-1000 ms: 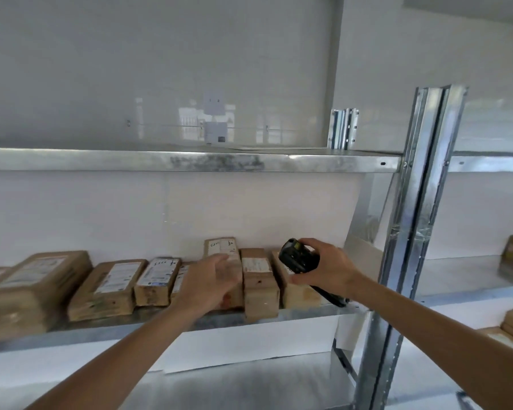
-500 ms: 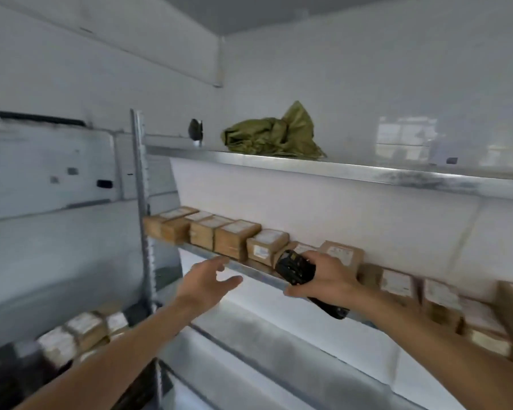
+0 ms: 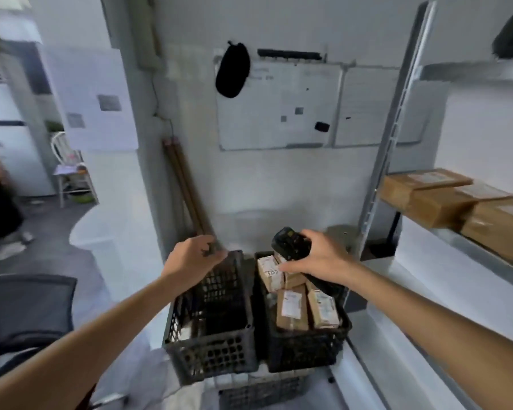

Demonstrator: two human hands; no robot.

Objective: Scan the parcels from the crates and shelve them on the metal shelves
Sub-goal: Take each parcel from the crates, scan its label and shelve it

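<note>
The left crate [image 3: 211, 321] is open from above, its inside largely unfilled. The right crate [image 3: 305, 329] is crowded with parcels [image 3: 292, 306]. At 3 o'clock, passage is blocked by the shelf upright [image 3: 391, 137] and shelved boxes [image 3: 444, 199].

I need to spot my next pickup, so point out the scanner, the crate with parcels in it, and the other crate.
scanner [image 3: 289, 242], head view, on its black top end above the right hand.
crate with parcels [image 3: 305, 347], head view, on its near front wall.
other crate [image 3: 214, 353], head view, on its near front wall.
</note>
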